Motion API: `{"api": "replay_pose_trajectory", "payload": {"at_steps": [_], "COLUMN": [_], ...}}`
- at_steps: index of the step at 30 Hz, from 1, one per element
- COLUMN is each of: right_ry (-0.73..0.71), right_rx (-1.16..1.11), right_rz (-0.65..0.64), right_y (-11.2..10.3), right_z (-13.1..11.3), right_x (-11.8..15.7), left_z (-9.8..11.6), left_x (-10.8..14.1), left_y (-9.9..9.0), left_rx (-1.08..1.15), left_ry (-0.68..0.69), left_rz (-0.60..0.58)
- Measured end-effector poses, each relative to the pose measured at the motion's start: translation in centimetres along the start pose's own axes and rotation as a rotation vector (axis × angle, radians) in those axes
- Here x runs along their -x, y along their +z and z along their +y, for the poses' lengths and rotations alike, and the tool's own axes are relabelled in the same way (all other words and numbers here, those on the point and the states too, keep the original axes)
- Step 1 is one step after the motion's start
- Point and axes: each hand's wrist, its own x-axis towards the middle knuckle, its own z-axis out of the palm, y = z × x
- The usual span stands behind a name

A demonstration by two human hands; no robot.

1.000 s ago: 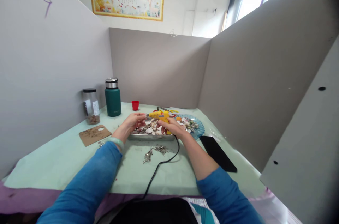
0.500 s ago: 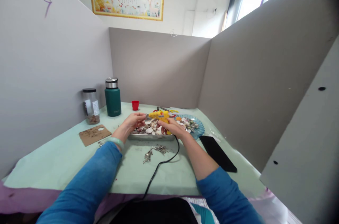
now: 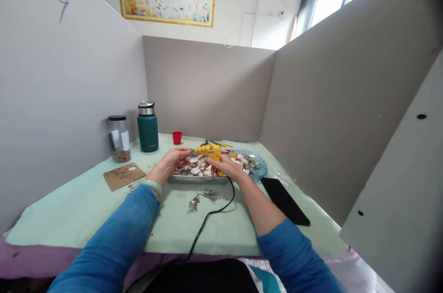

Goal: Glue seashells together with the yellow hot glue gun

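A yellow hot glue gun (image 3: 208, 151) is gripped in my right hand (image 3: 225, 166), its nozzle pointing left. My left hand (image 3: 175, 159) is closed in a pinch right at the nozzle tip; whatever lies between its fingers is too small to make out. Beneath both hands a metal tray (image 3: 197, 180) holds many seashells (image 3: 195, 170). The gun's black cord (image 3: 211, 213) runs down over the near edge of the table. In front of the tray lie small metal clips or pins (image 3: 194, 204) in a loose pile, their exact kind unclear.
On the right stand a blue plate (image 3: 262, 174) of shells and a flat black phone-like slab (image 3: 285, 200). To the left are brown cardboard (image 3: 119, 177), a clear jar (image 3: 119, 140), a green bottle (image 3: 147, 132) and a red cup (image 3: 177, 137). Yellow-handled pliers (image 3: 226, 145) lie behind. Grey partitions (image 3: 207, 90) enclose the table.
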Motion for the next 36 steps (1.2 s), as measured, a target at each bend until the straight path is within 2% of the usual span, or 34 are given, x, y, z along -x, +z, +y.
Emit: {"api": "replay_pose_trajectory", "payload": {"at_steps": [36], "right_ry": [0.019], "right_rx": [0.016], "right_rz": [-0.014], "right_y": [-0.04], "right_z": [0.10], "right_x": [-0.16], "left_z": [-0.07], "left_x": [-0.28], "left_y": [-0.29], "left_rx": [0.001], "left_ry": [-0.004], "left_rz": [0.013]}}
